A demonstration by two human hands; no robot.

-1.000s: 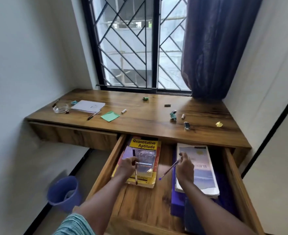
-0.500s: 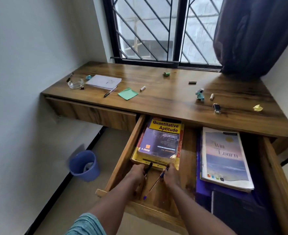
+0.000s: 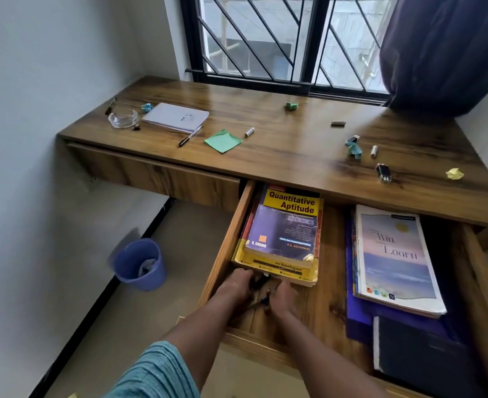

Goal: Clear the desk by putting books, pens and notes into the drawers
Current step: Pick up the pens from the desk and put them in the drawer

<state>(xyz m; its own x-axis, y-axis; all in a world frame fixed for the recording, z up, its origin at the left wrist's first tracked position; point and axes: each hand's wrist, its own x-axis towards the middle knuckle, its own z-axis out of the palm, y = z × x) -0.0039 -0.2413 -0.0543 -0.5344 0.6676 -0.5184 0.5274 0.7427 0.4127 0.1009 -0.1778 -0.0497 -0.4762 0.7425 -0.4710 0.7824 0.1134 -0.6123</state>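
Observation:
The right-hand drawer (image 3: 222,248) of the wooden desk (image 3: 294,156) stands pulled out. Both my hands reach down into its front left corner. My left hand (image 3: 237,285) grips a black pen (image 3: 261,280) just in front of the "Quantitative Aptitude" book stack (image 3: 283,234). My right hand (image 3: 284,297) pinches a blue pen (image 3: 257,304) that lies low against the drawer floor. On the desktop lie a white notepad (image 3: 176,116), a pen (image 3: 189,136) and a green note (image 3: 222,140).
A "Win Learn" book (image 3: 395,254) and a dark notebook (image 3: 418,354) fill the drawer's right side. A glass dish (image 3: 123,119), crumpled papers (image 3: 354,149) and small bits sit on the desk. The left drawer (image 3: 156,176) is closed. A blue bin (image 3: 139,264) stands below.
Both hands came back from over the books to the drawer's front left corner and lowered the two pens towards its floor. The view tilted down and closer.

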